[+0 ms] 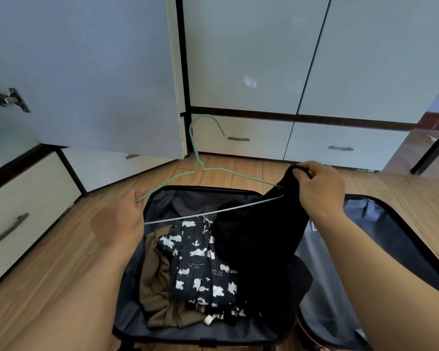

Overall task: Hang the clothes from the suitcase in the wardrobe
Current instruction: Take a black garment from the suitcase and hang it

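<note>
An open dark suitcase lies on the wooden floor below me. My left hand grips the left end of a pale green wire hanger, whose hook points toward the wardrobe. My right hand pinches the top edge of a black garment, which hangs over the suitcase with the hanger's right end inside it. In the suitcase lie a dark garment with white animal prints and a brown garment.
The white wardrobe stands ahead, its left door swung open toward me. Drawers with metal handles run along its base. Another drawer unit is at the left. The suitcase lid lies open to the right.
</note>
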Demonstrator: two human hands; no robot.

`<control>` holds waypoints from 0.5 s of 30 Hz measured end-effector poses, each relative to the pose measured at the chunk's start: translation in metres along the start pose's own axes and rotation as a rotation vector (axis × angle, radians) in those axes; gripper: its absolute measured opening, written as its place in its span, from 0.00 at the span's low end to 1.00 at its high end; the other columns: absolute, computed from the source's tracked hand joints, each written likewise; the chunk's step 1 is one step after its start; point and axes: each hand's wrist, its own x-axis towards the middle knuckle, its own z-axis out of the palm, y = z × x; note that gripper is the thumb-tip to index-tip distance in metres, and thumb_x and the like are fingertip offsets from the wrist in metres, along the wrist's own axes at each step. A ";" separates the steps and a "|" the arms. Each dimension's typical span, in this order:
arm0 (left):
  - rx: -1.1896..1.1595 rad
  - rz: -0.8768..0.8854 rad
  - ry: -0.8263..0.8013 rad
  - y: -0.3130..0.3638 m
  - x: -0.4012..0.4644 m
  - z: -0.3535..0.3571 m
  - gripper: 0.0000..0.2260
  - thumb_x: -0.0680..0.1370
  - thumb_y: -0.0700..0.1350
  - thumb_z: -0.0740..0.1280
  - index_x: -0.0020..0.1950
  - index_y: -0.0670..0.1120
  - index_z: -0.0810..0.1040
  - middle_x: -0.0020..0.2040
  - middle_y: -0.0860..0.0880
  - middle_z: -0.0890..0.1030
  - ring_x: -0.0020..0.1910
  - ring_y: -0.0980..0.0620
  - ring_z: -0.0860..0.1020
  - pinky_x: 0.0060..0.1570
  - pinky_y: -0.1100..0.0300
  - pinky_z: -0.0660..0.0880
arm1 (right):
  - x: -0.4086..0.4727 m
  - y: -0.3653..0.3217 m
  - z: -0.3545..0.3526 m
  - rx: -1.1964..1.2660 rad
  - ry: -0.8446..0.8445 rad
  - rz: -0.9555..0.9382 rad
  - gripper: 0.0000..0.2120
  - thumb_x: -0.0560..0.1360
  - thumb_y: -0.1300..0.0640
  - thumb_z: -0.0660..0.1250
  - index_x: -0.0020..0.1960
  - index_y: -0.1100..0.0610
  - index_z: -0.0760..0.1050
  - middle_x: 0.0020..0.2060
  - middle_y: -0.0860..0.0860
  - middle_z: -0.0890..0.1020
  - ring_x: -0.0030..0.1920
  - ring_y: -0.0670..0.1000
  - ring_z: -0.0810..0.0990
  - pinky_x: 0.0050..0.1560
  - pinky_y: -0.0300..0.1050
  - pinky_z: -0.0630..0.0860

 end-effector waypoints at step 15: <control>-0.173 0.002 -0.148 0.048 0.014 -0.009 0.12 0.82 0.44 0.59 0.64 0.48 0.75 0.59 0.52 0.81 0.60 0.45 0.76 0.59 0.51 0.65 | -0.003 -0.002 -0.006 0.037 -0.112 0.014 0.10 0.79 0.56 0.63 0.55 0.57 0.80 0.47 0.49 0.80 0.48 0.48 0.74 0.47 0.39 0.64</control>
